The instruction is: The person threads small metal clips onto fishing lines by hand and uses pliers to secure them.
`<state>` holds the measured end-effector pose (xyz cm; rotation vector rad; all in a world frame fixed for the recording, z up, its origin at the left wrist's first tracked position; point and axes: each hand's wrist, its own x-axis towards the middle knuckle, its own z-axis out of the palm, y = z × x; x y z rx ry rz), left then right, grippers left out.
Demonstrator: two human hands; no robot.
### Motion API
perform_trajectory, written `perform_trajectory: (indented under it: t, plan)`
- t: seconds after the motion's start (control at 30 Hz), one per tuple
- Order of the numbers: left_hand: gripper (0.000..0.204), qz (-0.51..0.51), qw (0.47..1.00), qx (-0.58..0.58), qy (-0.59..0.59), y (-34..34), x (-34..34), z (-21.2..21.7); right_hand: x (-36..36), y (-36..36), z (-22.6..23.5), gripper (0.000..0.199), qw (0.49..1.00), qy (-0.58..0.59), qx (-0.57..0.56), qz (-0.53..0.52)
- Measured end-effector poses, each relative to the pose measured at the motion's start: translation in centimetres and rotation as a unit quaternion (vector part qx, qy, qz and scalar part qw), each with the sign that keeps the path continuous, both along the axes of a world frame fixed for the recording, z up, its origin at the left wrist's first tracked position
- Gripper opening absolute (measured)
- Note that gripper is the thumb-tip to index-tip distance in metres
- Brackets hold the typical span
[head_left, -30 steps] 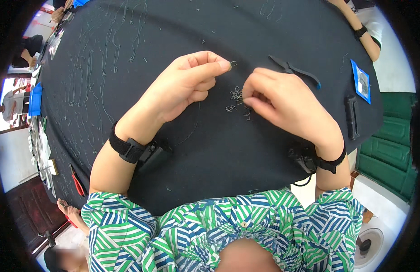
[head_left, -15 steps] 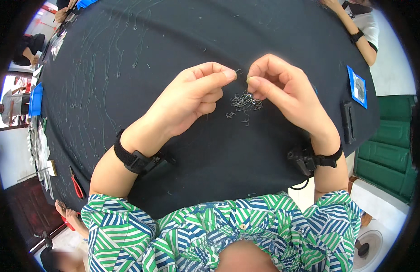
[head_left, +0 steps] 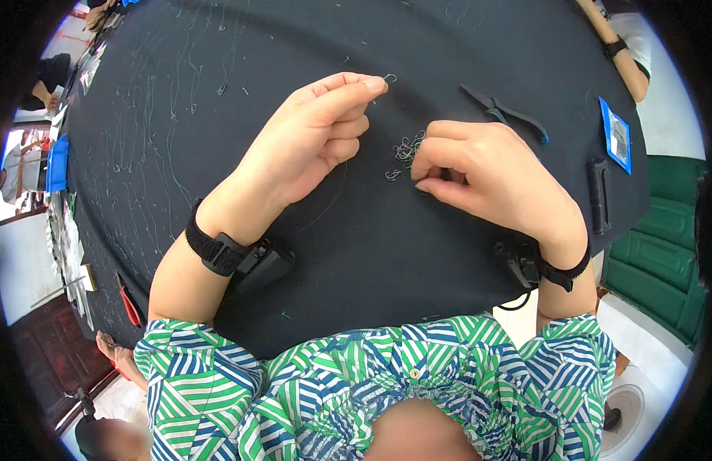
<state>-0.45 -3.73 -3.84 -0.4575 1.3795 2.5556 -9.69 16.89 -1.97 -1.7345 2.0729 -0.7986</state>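
Observation:
My left hand [head_left: 321, 127] is raised over the dark cloth, thumb and forefinger pinched on a small fish hook [head_left: 390, 77] that pokes out past the fingertips. A faint thin line curves over the cloth below this hand. To the right, my right hand [head_left: 486, 173] rests low at the edge of a loose pile of metal fish hooks [head_left: 407, 147]. Its fingers are curled, with thumb and fingertips almost together at the cloth; whatever lies between them is hidden. A few hooks [head_left: 393, 176] lie just apart from the pile, left of these fingertips.
Dark-handled pliers [head_left: 498, 110] lie beyond my right hand. A blue packet [head_left: 615, 135] and a black bar-shaped object [head_left: 599, 196] are at the right. Hooks on thin lines [head_left: 172, 115] spread across the left cloth; red-handled scissors [head_left: 129, 306] lie at the left edge. Other people sit around.
My left hand has moved up and slightly left with the hook. The right hand has turned down, its fingertips lowered to the pile's near edge, and the pliers behind it now show.

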Motion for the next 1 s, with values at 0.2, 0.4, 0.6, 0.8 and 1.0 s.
perform_trajectory:
  t: [0.2, 0.4, 0.6, 0.8, 1.0]
  plan:
    - [0.008, 0.002, 1.000, -0.010, 0.002, 0.1, -0.1, 0.0, 1.2, -0.2, -0.3, 0.010, 0.995, 0.101, 0.007, -0.009]
    - [0.009, 0.001, 1.000, -0.002, -0.004, 0.3, 0.0, 0.1, 0.1, 0.1, -0.1, 0.010, 0.998, 0.046, -0.029, -0.033]
    - [0.011, 0.005, 1.000, 0.006, -0.024, 1.2, 0.3, 0.7, -0.6, -0.2, 0.8, 0.011, 0.945, -0.283, -0.085, -0.142]
    - [0.014, 0.002, 1.000, 0.000, -0.031, 2.0, 0.6, 1.1, -0.4, -1.3, -0.9, 0.014, 0.918, -0.294, -0.200, -0.174]
    - [0.015, -0.026, 0.999, 0.013, -0.039, 2.2, 0.8, 1.3, 0.1, -2.0, -1.9, 0.015, 0.874, -0.403, -0.214, -0.168]
